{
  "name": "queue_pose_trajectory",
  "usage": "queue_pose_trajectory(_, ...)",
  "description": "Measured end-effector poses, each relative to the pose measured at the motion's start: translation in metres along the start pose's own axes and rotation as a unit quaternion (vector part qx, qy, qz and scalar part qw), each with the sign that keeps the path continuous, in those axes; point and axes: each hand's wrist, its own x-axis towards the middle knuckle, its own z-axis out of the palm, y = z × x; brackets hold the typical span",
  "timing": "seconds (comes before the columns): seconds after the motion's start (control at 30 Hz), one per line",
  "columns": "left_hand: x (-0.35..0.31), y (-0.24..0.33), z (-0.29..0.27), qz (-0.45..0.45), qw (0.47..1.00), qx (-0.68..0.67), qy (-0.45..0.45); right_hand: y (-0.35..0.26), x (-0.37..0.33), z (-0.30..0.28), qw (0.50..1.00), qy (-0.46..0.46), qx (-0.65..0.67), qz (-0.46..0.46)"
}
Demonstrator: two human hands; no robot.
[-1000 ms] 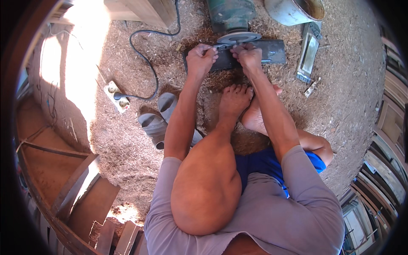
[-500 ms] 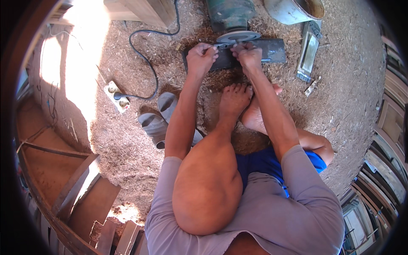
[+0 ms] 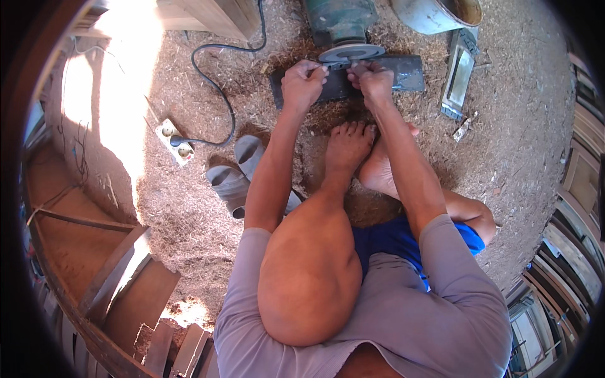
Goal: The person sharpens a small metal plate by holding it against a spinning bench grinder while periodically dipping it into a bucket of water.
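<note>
A green motor [image 3: 343, 20] lies at the top of the view with a flat grey grinding disc [image 3: 353, 52] on its near end. Just below the disc's edge is a thin, dark metal piece [image 3: 339, 65], held at its two ends. My left hand [image 3: 302, 84] pinches its left end, fingers closed. On the other side, my right hand [image 3: 374, 82] is closed round the right end. Contact between metal and disc cannot be made out. Under both hands rests a dark flat board [image 3: 406, 74].
A black cord runs to a white power strip [image 3: 174, 143] on the left, near grey slippers [image 3: 228, 184]. A pale bucket [image 3: 425, 16] and a long metal-and-wood tool [image 3: 458, 75] are at upper right. Shavings cover the ground; wooden panels [image 3: 586, 176] stack along the right.
Both hands have shifted slightly right along the disc's edge, the metal piece still between them. The motor and board look unmoved.
</note>
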Motion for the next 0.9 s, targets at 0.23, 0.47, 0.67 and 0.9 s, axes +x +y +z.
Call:
queue_pose_trajectory(0.23,-0.005,0.006,0.001,-0.003,0.999,-0.042,0.004,-0.005,-0.003,0.002,0.999,0.008,-0.027,0.017)
queue_pose_trajectory(0.47,-0.009,0.009,-0.005,-0.019,0.994,-0.107,-0.002,0.001,-0.002,0.009,1.000,0.005,-0.025,-0.007)
queue_pose_trajectory(0.67,-0.010,0.007,-0.008,-0.019,0.990,-0.138,-0.002,0.002,-0.004,0.013,0.999,0.009,-0.035,-0.026)
queue_pose_trajectory(0.9,-0.010,0.005,-0.013,-0.017,0.988,-0.152,-0.010,0.001,-0.006,0.016,0.996,0.007,-0.076,-0.042)
